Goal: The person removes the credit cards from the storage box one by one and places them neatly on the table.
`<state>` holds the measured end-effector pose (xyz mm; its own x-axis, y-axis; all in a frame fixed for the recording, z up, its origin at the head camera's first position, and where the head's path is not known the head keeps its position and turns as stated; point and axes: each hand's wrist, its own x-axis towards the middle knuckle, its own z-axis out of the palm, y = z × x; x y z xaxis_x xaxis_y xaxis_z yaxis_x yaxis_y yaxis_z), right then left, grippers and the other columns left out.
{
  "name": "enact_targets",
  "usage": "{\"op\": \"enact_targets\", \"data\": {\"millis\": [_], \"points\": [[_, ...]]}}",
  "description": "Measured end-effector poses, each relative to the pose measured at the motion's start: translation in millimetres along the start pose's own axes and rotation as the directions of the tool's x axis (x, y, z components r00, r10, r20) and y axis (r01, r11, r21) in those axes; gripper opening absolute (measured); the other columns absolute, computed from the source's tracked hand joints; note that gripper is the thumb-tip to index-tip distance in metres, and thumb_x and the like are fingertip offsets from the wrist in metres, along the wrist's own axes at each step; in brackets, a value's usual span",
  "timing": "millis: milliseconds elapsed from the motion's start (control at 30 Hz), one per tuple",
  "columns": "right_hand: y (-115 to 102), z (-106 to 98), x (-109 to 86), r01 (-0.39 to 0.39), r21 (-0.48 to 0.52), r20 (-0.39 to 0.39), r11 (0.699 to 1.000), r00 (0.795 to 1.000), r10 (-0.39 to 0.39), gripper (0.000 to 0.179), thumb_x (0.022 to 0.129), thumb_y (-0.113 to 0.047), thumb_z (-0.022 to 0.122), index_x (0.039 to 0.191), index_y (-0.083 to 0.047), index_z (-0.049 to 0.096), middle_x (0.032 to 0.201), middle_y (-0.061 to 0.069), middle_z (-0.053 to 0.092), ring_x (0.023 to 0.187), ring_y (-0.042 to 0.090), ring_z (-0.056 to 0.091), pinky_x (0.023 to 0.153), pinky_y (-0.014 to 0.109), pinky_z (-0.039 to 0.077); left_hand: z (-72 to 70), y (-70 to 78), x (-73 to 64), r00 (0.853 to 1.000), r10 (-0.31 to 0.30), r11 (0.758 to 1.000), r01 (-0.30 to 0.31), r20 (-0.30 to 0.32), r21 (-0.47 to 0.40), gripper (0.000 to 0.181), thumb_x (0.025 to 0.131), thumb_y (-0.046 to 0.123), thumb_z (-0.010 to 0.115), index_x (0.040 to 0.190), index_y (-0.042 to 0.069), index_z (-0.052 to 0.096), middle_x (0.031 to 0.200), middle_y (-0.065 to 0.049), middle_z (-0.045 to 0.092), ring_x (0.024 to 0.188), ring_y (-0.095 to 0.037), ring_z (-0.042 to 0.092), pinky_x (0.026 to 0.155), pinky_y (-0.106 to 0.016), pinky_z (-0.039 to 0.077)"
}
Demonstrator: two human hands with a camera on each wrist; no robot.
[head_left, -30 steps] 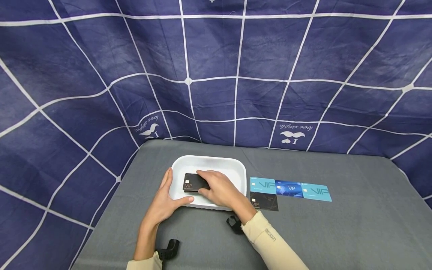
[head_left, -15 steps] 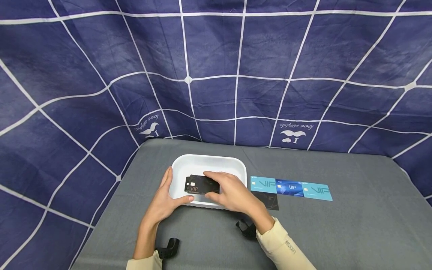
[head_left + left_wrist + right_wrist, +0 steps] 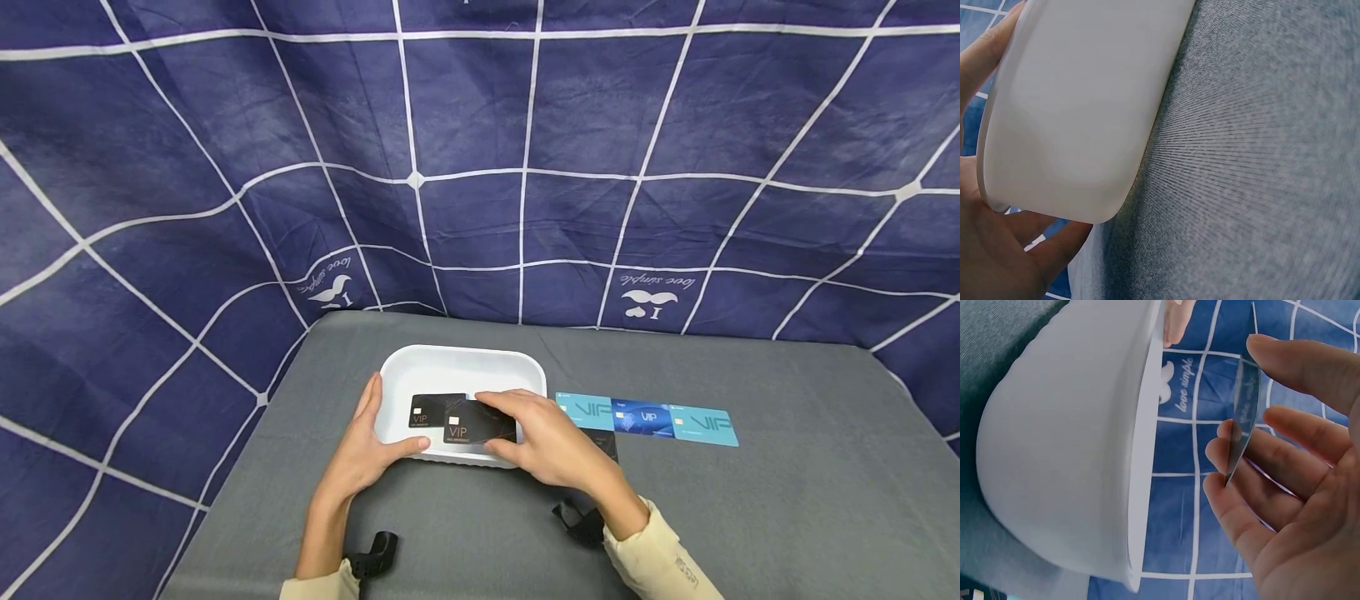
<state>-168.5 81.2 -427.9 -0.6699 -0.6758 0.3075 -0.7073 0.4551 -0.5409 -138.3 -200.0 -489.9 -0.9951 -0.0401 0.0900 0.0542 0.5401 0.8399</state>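
A white plastic tray (image 3: 442,367) stands on the grey cloth. My left hand (image 3: 363,450) grips its left end, thumb over the front rim and fingers along the outer side; the left wrist view shows the hand (image 3: 1004,250) round the tray's corner. Just above the tray, my right hand (image 3: 551,442) pinches a black VIP card (image 3: 476,422) by its right end. In the right wrist view the card (image 3: 1246,415) appears nearly edge-on between thumb and fingertips. Another black VIP card (image 3: 427,408) lies inside the tray, partly covered by the held one.
Right of the tray lie a light-blue VIP card (image 3: 583,408), a dark-blue card (image 3: 642,418) and another light-blue card (image 3: 703,425) in a row. Below the first is a black card (image 3: 606,442), partly hidden by my right hand. A blue gridded curtain (image 3: 480,217) hangs behind.
My right hand has lifted one black card off the other in the tray and moved it right and towards me. The left hand keeps its hold on the tray.
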Motion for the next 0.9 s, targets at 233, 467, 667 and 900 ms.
{"op": "enact_targets", "data": {"millis": [233, 467, 667, 900], "points": [[4, -8, -13.0, -0.007, -0.034, 0.011, 0.999, 1.0, 0.007, 0.056, 0.085, -0.019, 0.079, 0.136, -0.009, 0.058, 0.129, 0.001, 0.063, 0.118, 0.017, 0.058, 0.098, 0.04, 0.045, -0.1, 0.0, -1.2, 1.0, -0.01, 1.0, 0.01, 0.004, 0.008, 0.128, 0.07, 0.034, 0.091, 0.157, -0.001, 0.004, 0.162, -0.022, 0.002, 0.149, -0.034, 0.003, 0.115, -0.056, 0.01], [15, -12, -28.2, -0.029, -0.036, 0.007, 0.999, 1.0, 0.029, 0.054, 0.085, -0.017, 0.079, 0.135, -0.008, 0.059, 0.13, 0.004, 0.063, 0.119, 0.021, 0.058, 0.099, 0.041, 0.045, 0.0, -0.2, -0.4, 1.0, 0.0, 1.0, 0.0, 0.008, 0.015, 0.126, 0.07, 0.033, 0.09, 0.157, 0.0, 0.005, 0.162, -0.022, 0.003, 0.149, -0.035, 0.002, 0.115, -0.056, 0.01], [26, -15, -41.3, -0.051, -0.048, -0.019, 0.998, 0.999, 0.05, 0.054, 0.086, -0.015, 0.078, 0.135, -0.006, 0.059, 0.13, 0.005, 0.062, 0.118, 0.023, 0.059, 0.098, 0.043, 0.046, -0.6, -1.0, -0.2, 1.0, 0.003, 1.0, -0.003, 0.01, 0.014, 0.127, 0.07, 0.035, 0.091, 0.157, -0.001, 0.005, 0.162, -0.022, 0.003, 0.149, -0.034, 0.002, 0.115, -0.056, 0.01], [32, -22, -52.9, -0.106, -0.054, -0.059, 0.993, 0.993, 0.103, 0.056, 0.083, -0.015, 0.081, 0.134, -0.006, 0.06, 0.129, 0.005, 0.063, 0.121, 0.025, 0.057, 0.1, 0.045, 0.044, -0.7, -1.9, -0.6, 1.0, 0.008, 1.0, -0.008, 0.007, 0.012, 0.126, 0.07, 0.034, 0.09, 0.157, 0.001, 0.004, 0.162, -0.022, 0.003, 0.149, -0.035, 0.003, 0.115, -0.057, 0.01]]}}
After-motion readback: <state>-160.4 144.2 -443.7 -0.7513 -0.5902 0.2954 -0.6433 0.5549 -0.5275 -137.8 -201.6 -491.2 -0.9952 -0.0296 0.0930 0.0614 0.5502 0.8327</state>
